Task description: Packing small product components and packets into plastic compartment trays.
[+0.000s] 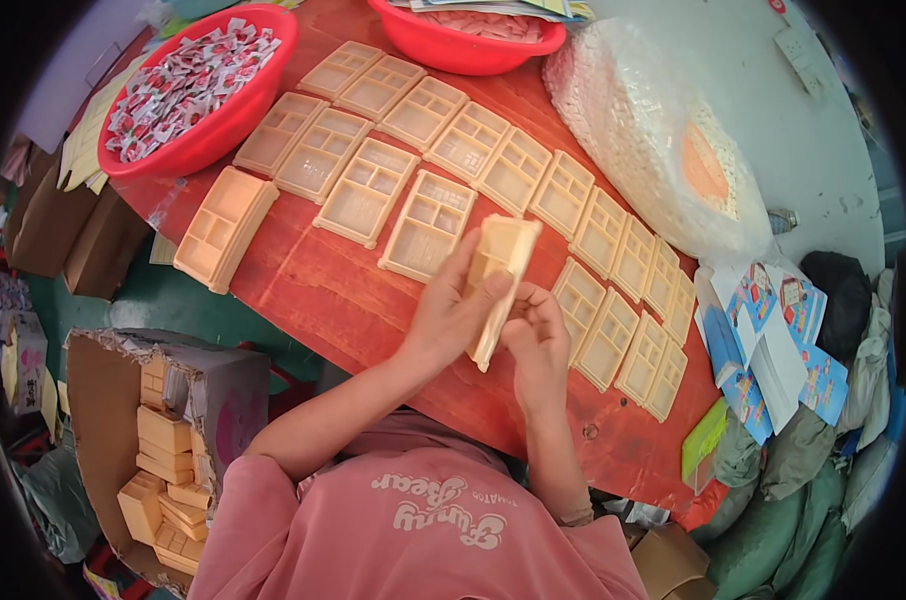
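Over the table's front part, my left hand (447, 312) grips a cream plastic compartment tray (505, 248), tilted up on edge, its thumb across the side. My right hand (541, 345) is closed at the tray's right edge, fingers curled and touching it; part of their grip is hidden behind the tray. Whether it is one tray or several nested together, I cannot tell. Similar trays lie face up in rows on the red table (323, 300). Just beyond my left hand lies one tray (428, 225); a thicker stack of trays (223, 228) stands at the left.
A red basin (273, 75) of small wrapped packets stands far left, another red basin (463, 50) at the back. A clear bag of small pale pieces (653, 130) lies back right. Blue printed cardboard (773, 340) is piled right. An open carton (93, 440) with more trays stands lower left.
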`<state>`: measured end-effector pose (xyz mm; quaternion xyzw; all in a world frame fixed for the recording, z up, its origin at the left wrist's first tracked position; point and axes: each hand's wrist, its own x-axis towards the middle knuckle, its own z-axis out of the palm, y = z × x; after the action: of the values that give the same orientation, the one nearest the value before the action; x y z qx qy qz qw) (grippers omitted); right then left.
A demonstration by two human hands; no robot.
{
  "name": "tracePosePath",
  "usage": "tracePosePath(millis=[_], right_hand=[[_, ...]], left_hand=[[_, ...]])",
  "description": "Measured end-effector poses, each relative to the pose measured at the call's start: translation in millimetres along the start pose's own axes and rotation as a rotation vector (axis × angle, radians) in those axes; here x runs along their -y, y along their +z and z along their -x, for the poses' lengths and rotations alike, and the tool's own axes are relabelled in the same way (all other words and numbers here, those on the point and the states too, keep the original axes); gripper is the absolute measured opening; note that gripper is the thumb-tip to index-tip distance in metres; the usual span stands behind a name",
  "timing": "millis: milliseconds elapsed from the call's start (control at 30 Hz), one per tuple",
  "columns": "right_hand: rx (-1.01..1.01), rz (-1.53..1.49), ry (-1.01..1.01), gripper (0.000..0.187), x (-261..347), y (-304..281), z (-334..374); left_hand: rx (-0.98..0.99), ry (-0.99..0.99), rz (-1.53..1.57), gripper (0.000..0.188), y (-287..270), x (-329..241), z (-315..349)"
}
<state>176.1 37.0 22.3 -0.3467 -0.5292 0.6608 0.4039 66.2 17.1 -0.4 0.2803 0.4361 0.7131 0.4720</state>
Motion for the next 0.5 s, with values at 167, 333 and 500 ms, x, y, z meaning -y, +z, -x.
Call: tracePosePath(millis=[167,333,500], right_hand=[[-0.042,0.174,0.120,0.018,18.2,0.3,-2.8],[-0.165,0.168,0.197,0.010,7.7,-16.5,-20.8],[-0.147,0.115,0.284,0.009,-11.0,-28.1,-36.0]], left_hand=[[-0.004,-0.107,0.041,0.061,-5.8,1.3,2.0],[0.010,0.602,-1.008,0.044,-31.8,-2.7,-3.0],[0.109,0.581,-1.433,0.023,-62.6,-9.3,-12.0]])
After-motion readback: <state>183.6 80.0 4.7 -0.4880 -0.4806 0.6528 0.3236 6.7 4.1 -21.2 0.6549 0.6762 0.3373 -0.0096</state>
